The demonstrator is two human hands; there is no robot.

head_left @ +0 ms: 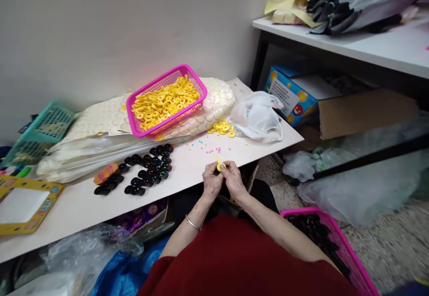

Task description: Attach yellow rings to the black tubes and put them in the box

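Both my hands meet just off the table's front edge, holding one small yellow plastic ring piece with a tab (220, 166) between them. My left hand (212, 180) pinches it from the left, and my right hand (233, 180) presses it from the right with the thumb. Whether a dark part sits under the yellow piece, I cannot tell. On the table beyond lie tiny pink rings (217, 150) and a small pile of yellow ring pieces (221, 128). Left of my hands stand several black caps (154, 166), some with coloured dots.
A pink basket (134, 126) full of yellow pieces rests on patterned sheets (217, 95). Beside it lies a white plastic bag (258, 117). A yellow frame box (33, 224) and green basket (50, 121) are left. A pink basket of black parts (355, 260) stands low right.
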